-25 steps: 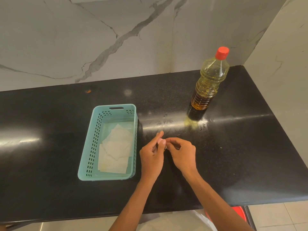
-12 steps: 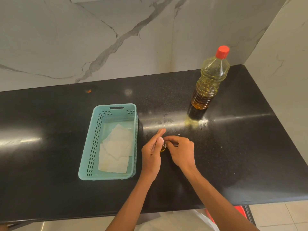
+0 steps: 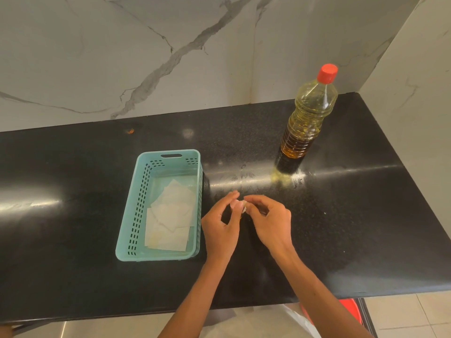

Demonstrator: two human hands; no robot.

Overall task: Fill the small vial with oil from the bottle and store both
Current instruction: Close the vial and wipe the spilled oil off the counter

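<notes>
My left hand (image 3: 220, 230) and right hand (image 3: 273, 224) pinch the small vial (image 3: 243, 208), mostly hidden; probably capping. Next: basket (image 3: 127, 236) left of grip; bottle (image 3: 306, 123) beyond-right.

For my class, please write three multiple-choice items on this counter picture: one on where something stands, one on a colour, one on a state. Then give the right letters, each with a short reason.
1. Where does the oil bottle stand in relation to the basket?
A. Inside it
B. Beyond it and to the right, on the counter
C. To its left

2. What colour is the bottle's cap?
A. Red
B. Green
C. White

3. What state is the bottle in?
A. Lying on its side
B. Upright with its cap on
C. Upright with its cap off

Answers: 1 B, it stands on the black counter, apart from the basket, towards the far right corner. 2 A, the cap shows bright red. 3 B, it stands on its base and the cap sits on the neck, while the left hand and right hand meet over something small nearer the front edge.
</notes>
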